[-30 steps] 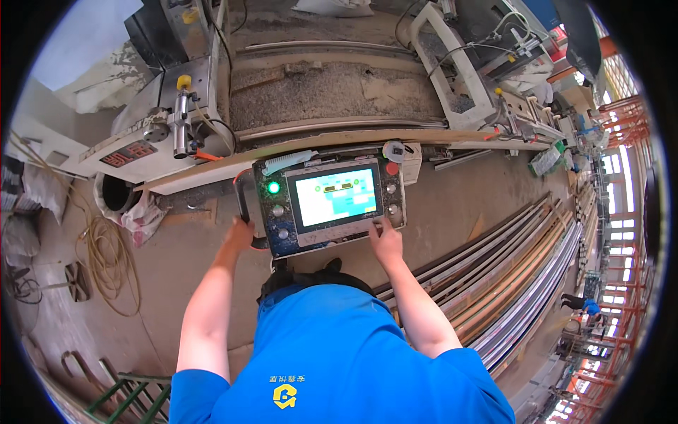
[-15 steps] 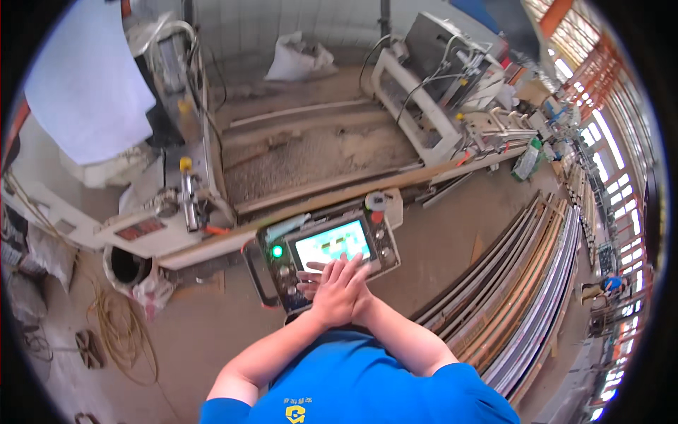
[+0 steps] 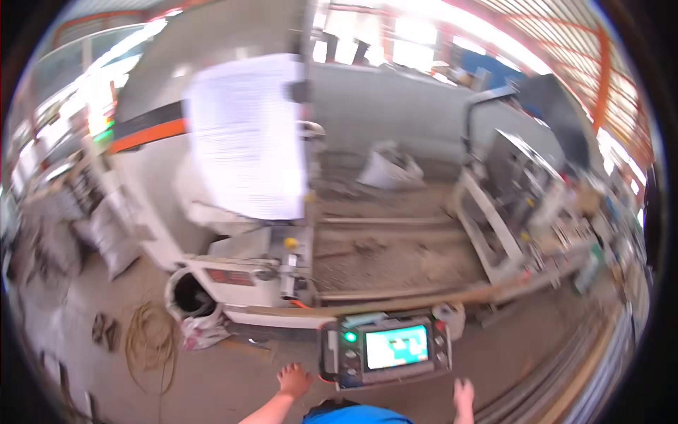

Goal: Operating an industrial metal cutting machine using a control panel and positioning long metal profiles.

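A control panel (image 3: 352, 367) with a lit screen (image 3: 397, 348), a glowing green button (image 3: 350, 337) and a row of knobs stands in front of me. My left hand (image 3: 294, 380) is low, just left of the panel's dark side handle, with its fingers apart and nothing in them. On the other side, my right hand (image 3: 463, 393) hangs off the panel's lower right corner, apart from it. Its fingers look curled, but blur hides whether they are closed. Neither hand touches the panel.
Behind the panel runs a long machine bed (image 3: 395, 263) with a white sack (image 3: 390, 167) on it. A printed sheet (image 3: 247, 141) hangs on the machine at left. Long profiles (image 3: 565, 374) lie at lower right. A coiled hose (image 3: 150, 346) and a bucket (image 3: 191, 293) are on the floor.
My hands, crossed one over the other at the screen before, have separated to either side of the panel. The view has tilted up and turned left.
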